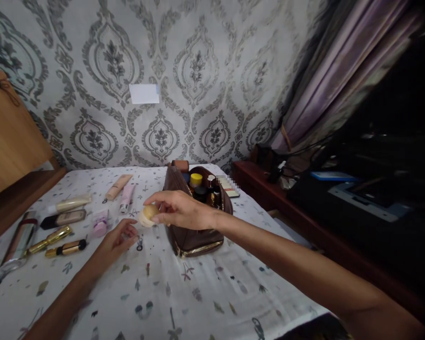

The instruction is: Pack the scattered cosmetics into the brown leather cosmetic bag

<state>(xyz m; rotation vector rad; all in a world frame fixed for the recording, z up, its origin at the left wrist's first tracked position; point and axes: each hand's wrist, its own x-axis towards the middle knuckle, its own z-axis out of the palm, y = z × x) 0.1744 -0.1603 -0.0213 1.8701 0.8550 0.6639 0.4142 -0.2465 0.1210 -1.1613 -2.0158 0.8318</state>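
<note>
Between the fingers and thumb of my right hand [179, 210] is a small round jar with a yellowish lid [148, 215], held above the cloth just left of the bag. My left hand [120, 238] hovers empty below and left of it, its fingers curled loosely and apart. Behind my right wrist stands an unzipped brown toiletry bag [194, 242] holding several bottles and jars, among them one with a yellow cap [196, 179]. A small purple-and-white container [100, 224] lies closest to my left hand. Past it rest a pink tube [126, 198] and a peach tube [119, 187].
At the left lie a foundation bottle [64, 218], a cream tube [71, 203], gold tubes [49, 239] and a large cylindrical bottle [20, 238]. A phone [229, 185] sits behind the bag. A wooden cabinet [14, 127] borders the left; a dark red ledge [269, 196] runs along the right.
</note>
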